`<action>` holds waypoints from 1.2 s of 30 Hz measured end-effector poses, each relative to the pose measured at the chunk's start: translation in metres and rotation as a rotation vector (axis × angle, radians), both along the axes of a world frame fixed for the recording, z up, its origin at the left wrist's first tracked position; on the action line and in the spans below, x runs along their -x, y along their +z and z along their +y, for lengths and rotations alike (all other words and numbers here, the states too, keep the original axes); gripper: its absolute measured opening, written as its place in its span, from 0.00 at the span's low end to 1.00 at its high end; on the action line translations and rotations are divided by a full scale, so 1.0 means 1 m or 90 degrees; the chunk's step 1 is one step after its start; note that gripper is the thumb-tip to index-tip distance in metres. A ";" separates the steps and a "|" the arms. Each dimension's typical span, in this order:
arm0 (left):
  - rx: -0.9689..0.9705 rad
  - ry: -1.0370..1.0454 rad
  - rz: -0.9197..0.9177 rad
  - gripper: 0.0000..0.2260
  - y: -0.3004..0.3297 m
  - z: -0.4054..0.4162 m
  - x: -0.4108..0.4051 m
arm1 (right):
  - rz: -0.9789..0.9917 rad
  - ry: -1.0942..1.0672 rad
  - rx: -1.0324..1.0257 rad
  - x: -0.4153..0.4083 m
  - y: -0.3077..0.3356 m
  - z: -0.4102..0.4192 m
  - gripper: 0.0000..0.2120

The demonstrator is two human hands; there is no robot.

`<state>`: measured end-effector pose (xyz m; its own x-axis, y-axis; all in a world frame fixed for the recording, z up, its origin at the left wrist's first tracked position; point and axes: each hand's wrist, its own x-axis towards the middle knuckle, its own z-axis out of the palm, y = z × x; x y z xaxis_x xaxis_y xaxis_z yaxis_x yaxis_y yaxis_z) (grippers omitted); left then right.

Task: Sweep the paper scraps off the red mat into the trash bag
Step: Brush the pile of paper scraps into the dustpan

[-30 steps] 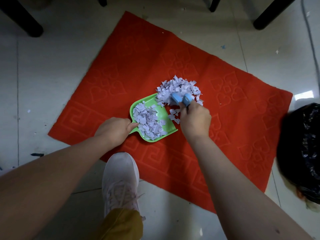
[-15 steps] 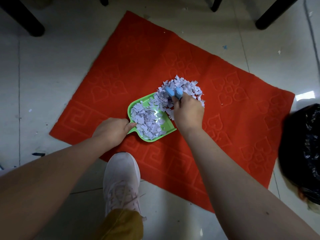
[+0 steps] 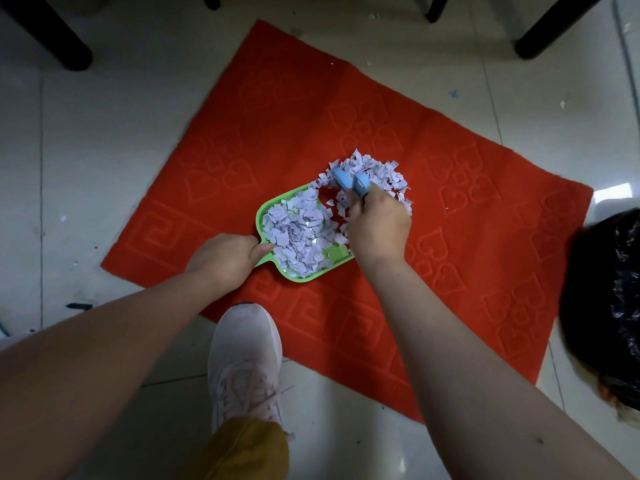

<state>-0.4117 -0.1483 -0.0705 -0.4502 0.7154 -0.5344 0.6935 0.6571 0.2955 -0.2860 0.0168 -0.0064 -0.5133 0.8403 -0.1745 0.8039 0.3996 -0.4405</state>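
Scraps point(image 3: 377, 176) heaped mid-mat point(image 3: 277, 109), at the pan's point(image 3: 303, 237) two o'clock lip. My right hand point(image 3: 379, 226) clamps the brush point(image 3: 349, 181), left hand point(image 3: 225, 259) grips the handle. I'd drag short strokes toward eight o'clock, pan pressed flat.

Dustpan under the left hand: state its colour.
The dustpan is bright green, seen best in the head view, its only view.
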 end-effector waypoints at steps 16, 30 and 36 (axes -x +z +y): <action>-0.016 -0.003 0.002 0.23 0.000 0.001 0.000 | 0.066 -0.055 -0.022 -0.001 0.009 0.009 0.15; -0.004 -0.002 -0.002 0.23 0.002 0.003 0.004 | -0.001 0.208 -0.083 0.039 -0.011 0.083 0.09; 0.002 0.001 -0.018 0.23 0.002 0.004 0.005 | -0.098 0.294 -0.035 0.037 -0.014 0.092 0.11</action>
<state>-0.4171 -0.1440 -0.0682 -0.4361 0.7128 -0.5494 0.6842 0.6591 0.3121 -0.3230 0.1085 -0.0209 -0.8057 0.5414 -0.2404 0.5921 0.7486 -0.2985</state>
